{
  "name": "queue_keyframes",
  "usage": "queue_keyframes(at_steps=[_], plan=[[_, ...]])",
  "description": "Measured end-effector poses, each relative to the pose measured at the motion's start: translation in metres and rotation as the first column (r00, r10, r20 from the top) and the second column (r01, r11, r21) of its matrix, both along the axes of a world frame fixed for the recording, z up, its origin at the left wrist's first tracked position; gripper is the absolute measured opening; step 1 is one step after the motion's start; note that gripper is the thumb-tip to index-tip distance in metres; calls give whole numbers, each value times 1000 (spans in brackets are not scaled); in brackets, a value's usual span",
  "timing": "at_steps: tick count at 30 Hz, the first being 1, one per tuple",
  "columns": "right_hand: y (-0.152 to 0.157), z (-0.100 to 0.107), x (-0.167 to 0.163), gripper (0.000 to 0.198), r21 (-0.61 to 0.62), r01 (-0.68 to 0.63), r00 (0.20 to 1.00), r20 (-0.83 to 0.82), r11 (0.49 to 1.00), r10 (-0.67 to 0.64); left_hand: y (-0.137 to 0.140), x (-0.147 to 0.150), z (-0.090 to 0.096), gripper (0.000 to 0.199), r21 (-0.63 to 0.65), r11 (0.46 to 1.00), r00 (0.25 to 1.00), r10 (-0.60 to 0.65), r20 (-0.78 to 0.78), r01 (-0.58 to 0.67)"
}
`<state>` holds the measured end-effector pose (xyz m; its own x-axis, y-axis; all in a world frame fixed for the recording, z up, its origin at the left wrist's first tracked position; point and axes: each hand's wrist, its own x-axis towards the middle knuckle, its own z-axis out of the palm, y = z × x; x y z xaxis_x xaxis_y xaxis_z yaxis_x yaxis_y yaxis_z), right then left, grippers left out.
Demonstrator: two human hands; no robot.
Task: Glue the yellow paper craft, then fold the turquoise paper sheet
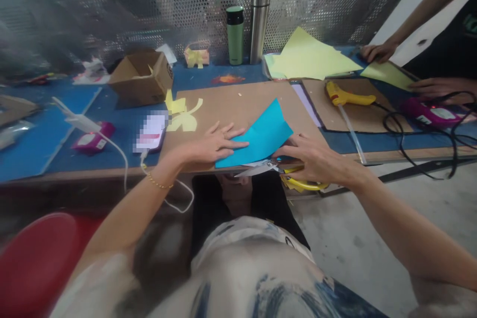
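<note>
A sheet of bright blue paper (261, 136) lies at the front edge of a brown cardboard sheet (238, 102), its far right corner raised. My left hand (214, 145) rests on the paper's left part with its fingers stretched out. My right hand (307, 156) is closed round scissors with yellow handles (307, 185), right at the table edge. Their metal blades point left along the paper's near edge and look apart. The thumb and a finger of this hand are by the paper's right side; whether they pinch it is hidden. Cut yellow paper pieces (182, 118) lie beyond my left hand.
A phone (151, 130) with a white cable lies left. Behind stand a cardboard box (141, 77), a green bottle (235, 37) and a steel flask (259, 30). At right are a yellow glue gun (348, 97), black cable and a co-worker's hands (380, 52) at yellow paper.
</note>
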<state>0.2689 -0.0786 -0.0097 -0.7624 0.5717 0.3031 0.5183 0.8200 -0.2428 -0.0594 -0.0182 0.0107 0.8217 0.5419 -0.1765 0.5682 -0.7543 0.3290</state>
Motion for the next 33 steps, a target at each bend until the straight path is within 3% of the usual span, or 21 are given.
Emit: queue_keyframes(at_steps=[33], plan=[[1, -1, -30, 26, 50, -15, 1000, 7, 999, 15, -1, 2, 1, 50, -16, 1000, 999, -5, -33, 5]])
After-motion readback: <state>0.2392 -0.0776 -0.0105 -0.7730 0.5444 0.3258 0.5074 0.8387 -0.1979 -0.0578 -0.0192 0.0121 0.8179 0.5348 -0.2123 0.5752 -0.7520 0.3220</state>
